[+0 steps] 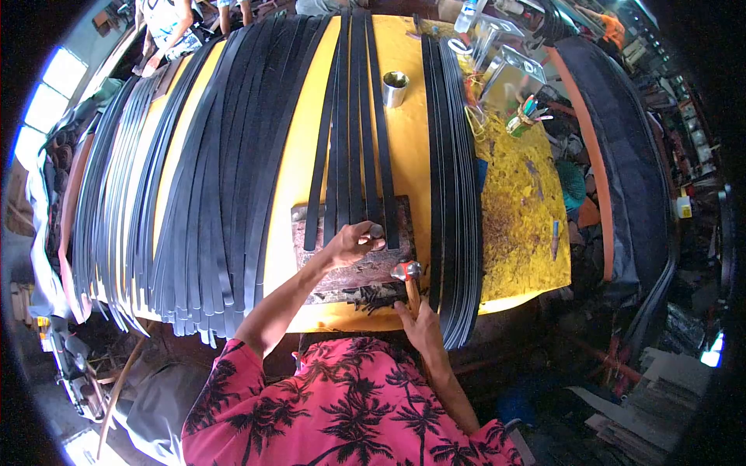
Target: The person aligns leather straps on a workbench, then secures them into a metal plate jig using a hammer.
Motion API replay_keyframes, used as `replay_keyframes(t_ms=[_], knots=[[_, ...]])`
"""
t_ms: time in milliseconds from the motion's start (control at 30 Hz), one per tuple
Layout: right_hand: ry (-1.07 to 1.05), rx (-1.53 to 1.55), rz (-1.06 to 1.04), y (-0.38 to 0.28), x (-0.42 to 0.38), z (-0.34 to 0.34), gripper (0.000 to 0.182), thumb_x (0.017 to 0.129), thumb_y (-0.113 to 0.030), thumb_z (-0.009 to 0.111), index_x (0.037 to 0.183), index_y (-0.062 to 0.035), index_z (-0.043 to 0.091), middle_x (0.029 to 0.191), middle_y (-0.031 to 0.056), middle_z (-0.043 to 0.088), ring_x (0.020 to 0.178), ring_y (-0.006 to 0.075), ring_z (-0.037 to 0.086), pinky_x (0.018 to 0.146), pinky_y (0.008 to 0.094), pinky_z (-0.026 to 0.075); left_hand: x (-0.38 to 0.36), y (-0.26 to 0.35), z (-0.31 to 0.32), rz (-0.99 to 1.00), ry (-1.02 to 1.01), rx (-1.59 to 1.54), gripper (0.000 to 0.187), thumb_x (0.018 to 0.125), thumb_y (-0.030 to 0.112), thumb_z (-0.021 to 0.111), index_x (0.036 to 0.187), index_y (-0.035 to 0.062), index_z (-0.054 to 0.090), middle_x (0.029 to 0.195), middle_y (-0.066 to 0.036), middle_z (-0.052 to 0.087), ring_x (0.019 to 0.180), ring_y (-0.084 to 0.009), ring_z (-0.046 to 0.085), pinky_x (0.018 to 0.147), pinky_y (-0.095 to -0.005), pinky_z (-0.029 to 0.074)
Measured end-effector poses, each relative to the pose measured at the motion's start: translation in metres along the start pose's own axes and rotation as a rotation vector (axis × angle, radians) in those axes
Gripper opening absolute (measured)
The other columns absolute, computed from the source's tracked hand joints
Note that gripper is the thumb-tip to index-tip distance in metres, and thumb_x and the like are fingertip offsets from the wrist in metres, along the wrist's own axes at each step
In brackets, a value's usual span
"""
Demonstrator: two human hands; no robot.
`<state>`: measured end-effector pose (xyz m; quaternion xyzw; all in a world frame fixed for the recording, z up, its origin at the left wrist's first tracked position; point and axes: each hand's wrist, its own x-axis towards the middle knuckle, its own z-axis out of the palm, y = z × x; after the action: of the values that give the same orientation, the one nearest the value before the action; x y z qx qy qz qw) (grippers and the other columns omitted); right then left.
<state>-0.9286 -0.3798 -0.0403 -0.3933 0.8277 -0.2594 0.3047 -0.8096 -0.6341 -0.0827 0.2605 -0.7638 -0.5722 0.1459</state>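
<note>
My left hand [353, 244] is closed around a short metal punch [376, 231], whose round end faces up. It is over the ends of several black straps [356, 132] that lie on a worn dark block [342, 273]. The lower tip of the punch is hidden by my fingers. My right hand [423, 330] grips the wooden handle of a hammer [406, 270]. The hammer head, partly red, is just below and right of my left hand, apart from the punch. Small black scraps [374, 295] lie along the block's near edge.
Bundles of black straps [225, 171] cover the left of the yellow table [303, 147]; another stack [451, 194] runs down the right. A metal cup [395, 89], a holder with pens [526, 116] and a marker [555, 239] stand or lie farther right. Another person [165, 27] is at the far left.
</note>
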Motion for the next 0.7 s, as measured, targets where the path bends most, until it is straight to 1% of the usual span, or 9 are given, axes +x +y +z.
replay_keyframes(t_ms=[133,300,400,467,500,567,633,667,700], knots=[[0.043,0.011,-0.047,0.000,-0.001,0.001,0.063,0.089,-0.053,0.062,0.098,0.0087,0.053,0.073,0.0309,0.059,0.076,0.0493,0.063,0.059,0.0489,0.048,0.000,0.006,-0.001,-0.078,-0.044,0.033,0.023,0.090,0.019,0.068,0.105,0.0020,0.062,0.098,-0.010,0.070,0.094,-0.0190,0.067,0.092,-0.0366,0.055],[0.040,-0.013,-0.042,-0.005,0.000,-0.002,0.059,0.091,-0.051,0.060,0.099,0.0074,0.054,0.075,0.0302,0.060,0.079,0.0495,0.063,0.061,0.0492,0.049,-0.003,0.005,0.002,0.053,0.006,0.070,0.019,0.091,0.017,0.066,0.104,0.0027,0.062,0.097,-0.010,0.070,0.090,-0.0185,0.068,0.084,-0.0356,0.057],[0.032,-0.016,-0.013,-0.026,0.003,-0.015,0.055,0.093,-0.049,0.057,0.102,0.0055,0.055,0.077,0.0282,0.062,0.078,0.0467,0.065,0.060,0.0476,0.049,-0.008,0.011,0.004,0.043,0.023,0.061,0.019,0.091,0.017,0.066,0.102,0.0025,0.061,0.096,-0.010,0.071,0.088,-0.0185,0.069,0.080,-0.0347,0.058],[-0.032,0.158,0.000,-0.069,0.006,-0.049,0.057,0.095,-0.042,0.056,0.121,0.0081,0.052,0.085,0.0336,0.062,0.080,0.0497,0.063,0.062,0.0502,0.051,-0.015,0.014,0.005,0.049,0.025,0.072,0.020,0.091,0.017,0.066,0.103,0.0023,0.061,0.095,-0.010,0.071,0.088,-0.0187,0.069,0.079,-0.0344,0.058],[-0.033,0.152,-0.009,-0.097,0.004,-0.072,0.057,0.095,-0.042,0.056,0.121,0.0081,0.052,0.085,0.0336,0.062,0.080,0.0497,0.063,0.062,0.0502,0.051,-0.017,0.014,0.006,0.046,0.020,0.078,0.021,0.091,0.017,0.067,0.104,0.0021,0.060,0.095,-0.010,0.071,0.088,-0.0189,0.069,0.078,-0.0340,0.057],[0.126,0.254,-0.300,-0.147,-0.006,-0.115,0.048,0.097,-0.047,0.048,0.097,0.0008,0.052,0.064,0.0090,0.056,0.054,0.0235,0.058,0.048,0.0359,0.044,-0.020,0.013,0.005,0.014,-0.013,0.178,0.025,0.090,0.018,0.068,0.108,0.0023,0.060,0.096,-0.011,0.071,0.089,-0.0216,0.070,0.078,-0.0344,0.058],[0.378,0.637,-0.595,-0.163,-0.014,-0.128,0.048,0.097,-0.053,0.045,0.094,-0.0046,0.048,0.060,0.0007,0.045,0.047,0.0123,0.043,0.045,0.0268,0.038,-0.024,0.009,0.009,0.223,0.083,0.220,0.032,0.091,0.027,0.066,0.110,0.0034,0.058,0.092,-0.019,0.069,0.081,-0.0318,0.070,0.068,-0.0411,0.055],[0.324,0.779,-0.359,-0.166,-0.022,-0.135,0.052,0.094,-0.060,0.042,0.092,-0.0086,0.044,0.059,-0.0008,0.040,0.046,0.0068,0.036,0.044,0.0226,0.034,-0.024,-0.006,0.013,0.169,0.069,0.291,0.033,0.091,0.029,0.065,0.111,0.0038,0.058,0.094,-0.019,0.069,0.082,-0.0344,0.069,0.070,-0.0425,0.056],[0.357,0.646,-0.674,-0.193,-0.020,-0.136,0.046,0.097,-0.055,0.043,0.086,-0.0105,0.043,0.058,-0.0029,0.037,0.044,0.0076,0.034,0.042,0.0238,0.034,-0.024,-0.004,0.012,0.168,0.076,0.287,0.033,0.091,0.029,0.065,0.111,0.0038,0.058,0.094,-0.019,0.069,0.082,-0.0344,0.069,0.070,-0.0425,0.056]])
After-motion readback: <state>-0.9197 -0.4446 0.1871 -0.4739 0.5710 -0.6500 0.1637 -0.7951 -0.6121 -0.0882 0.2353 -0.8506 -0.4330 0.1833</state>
